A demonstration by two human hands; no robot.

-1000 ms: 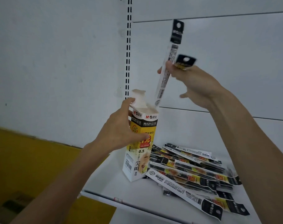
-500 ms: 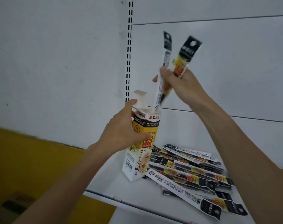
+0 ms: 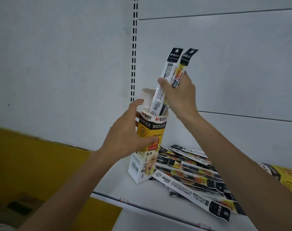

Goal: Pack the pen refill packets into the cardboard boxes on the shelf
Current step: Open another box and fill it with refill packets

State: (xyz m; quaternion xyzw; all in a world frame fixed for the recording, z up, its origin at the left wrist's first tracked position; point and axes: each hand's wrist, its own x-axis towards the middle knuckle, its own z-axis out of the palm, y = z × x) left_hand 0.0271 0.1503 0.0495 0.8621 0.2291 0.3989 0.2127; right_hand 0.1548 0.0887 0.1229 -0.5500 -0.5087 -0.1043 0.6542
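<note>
1. Box (image 3: 147, 165): printed cardboard, smooth, with a faint sheen.
2. Packets (image 3: 180, 186): thin glossy plastic film, partly clear, printed.
3. Shelf (image 3: 142, 195): smooth, matt white; looks like painted metal.
4. Wall (image 3: 58, 64): matt white, slightly uneven.

Packets (image 3: 190, 177) right of box (image 3: 147, 147)

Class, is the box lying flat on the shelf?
No, the box stands upright on the shelf, held by the left hand.

Slotted upright (image 3: 134, 47) climbs just left of the grip. Yellow wall band (image 3: 33, 164) low and left of it; white back panel (image 3: 241, 64) behind.
</note>
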